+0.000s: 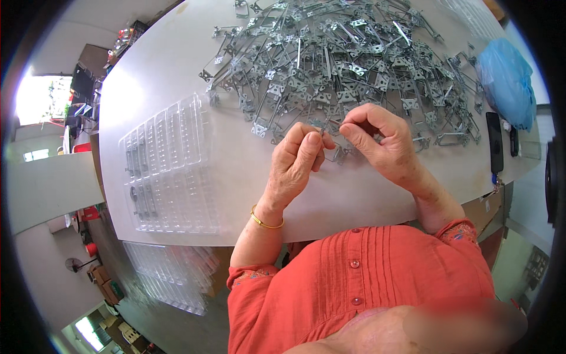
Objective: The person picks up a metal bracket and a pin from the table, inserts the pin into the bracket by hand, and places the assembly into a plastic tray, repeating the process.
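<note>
A large heap of silvery metal brackets with thin rods point(330, 65) lies on the white table in front of me. At the near edge of the heap, my left hand point(298, 156) is closed, thumb pressed over curled fingers, around a small metal bracket whose end shows at the fingertips. Beside it, my right hand point(383, 144) pinches thumb and index finger together close to that end; what they hold, if anything, is too small to make out. Left of my hands lies a clear plastic tray point(177, 162) with compartments, and several metal parts point(138, 156) sit in its left side.
A blue plastic bag point(508, 82) stands at the table's right, with a black phone point(495, 141) nearer to me. Clear plastic trays point(168, 274) are stacked below the table's front left edge. More clear plastic point(471, 17) lies at the far right.
</note>
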Motion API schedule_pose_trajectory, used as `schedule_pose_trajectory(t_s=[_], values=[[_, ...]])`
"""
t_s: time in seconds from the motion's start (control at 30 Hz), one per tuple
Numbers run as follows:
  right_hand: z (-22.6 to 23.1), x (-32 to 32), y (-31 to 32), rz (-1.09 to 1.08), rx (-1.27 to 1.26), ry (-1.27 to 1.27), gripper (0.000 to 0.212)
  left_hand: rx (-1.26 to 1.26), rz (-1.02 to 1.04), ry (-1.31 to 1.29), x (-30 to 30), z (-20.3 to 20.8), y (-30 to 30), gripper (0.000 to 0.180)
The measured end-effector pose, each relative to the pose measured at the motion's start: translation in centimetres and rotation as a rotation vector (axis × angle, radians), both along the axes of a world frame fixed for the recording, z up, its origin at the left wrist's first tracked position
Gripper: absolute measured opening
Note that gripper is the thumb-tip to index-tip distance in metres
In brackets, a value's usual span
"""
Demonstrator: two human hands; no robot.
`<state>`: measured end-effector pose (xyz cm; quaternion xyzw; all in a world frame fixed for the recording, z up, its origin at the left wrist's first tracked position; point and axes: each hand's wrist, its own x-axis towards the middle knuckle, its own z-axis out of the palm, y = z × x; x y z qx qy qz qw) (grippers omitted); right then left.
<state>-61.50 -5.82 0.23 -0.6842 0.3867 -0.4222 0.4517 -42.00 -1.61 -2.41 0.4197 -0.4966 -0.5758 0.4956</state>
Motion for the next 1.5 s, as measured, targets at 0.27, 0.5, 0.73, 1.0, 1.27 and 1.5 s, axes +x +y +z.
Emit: schedule_pose_trajectory(t_s=[0.27,0.5,0.73,1.0,1.27,1.5], values=[[0.6,-0.3,0.1,0.029,-0.019,0.046,0.013,-0.047,-0.029,-0.086,0.5,-0.4,0.1,0.024],[1.6,-0.5,0.1,0.155,0.369,-0.070,0.020,-0.122,-0.035,-0.259,0.3,-0.4,0.3,0.020],[0.5,-0.7,0.0,0.226,0.453,-0.161,0.016,-0.187,-0.081,-0.343,0.3,-0.3,0.3,0.017],[0.7,-0.8,0.0,0.010,0.260,-0.263,0.008,-0.396,-0.234,-0.522,-0.3,-0.1,0.3,0.015],[1.2,-0.8,0.4,0.093,0.405,-0.188,0.008,0.047,-0.107,0.303,0.7,-0.2,0.1,0.033],[0.9,-0.2,0.5,0.130,0.393,-0.115,0.008,0.011,-0.098,0.242,0.9,0.0,0.2,0.031]])
